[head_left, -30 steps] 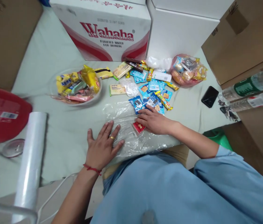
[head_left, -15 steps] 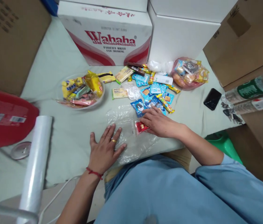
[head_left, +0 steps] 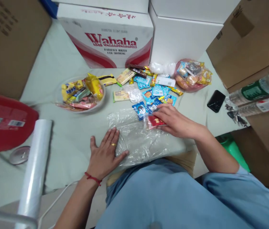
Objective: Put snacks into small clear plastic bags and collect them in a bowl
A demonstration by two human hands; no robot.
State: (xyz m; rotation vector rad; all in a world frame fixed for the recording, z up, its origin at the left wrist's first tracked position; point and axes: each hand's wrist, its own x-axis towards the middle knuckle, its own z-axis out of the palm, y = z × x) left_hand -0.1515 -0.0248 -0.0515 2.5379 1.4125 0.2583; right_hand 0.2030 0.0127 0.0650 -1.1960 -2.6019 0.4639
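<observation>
There, pinned the clear film (head_left: 138, 140) flat with the spread fingers of the left hand (head_left: 105, 154), clamped the red packet (head_left: 155, 122) in the right hand's (head_left: 176, 123) fingers beside the blue sachets (head_left: 139, 110), seemingly mid-handling, and next probably needed a steady pinch.

Snack packets (head_left: 157, 90) lie behind the plastic film (head_left: 140, 138), before the water carton (head_left: 108, 55).
</observation>
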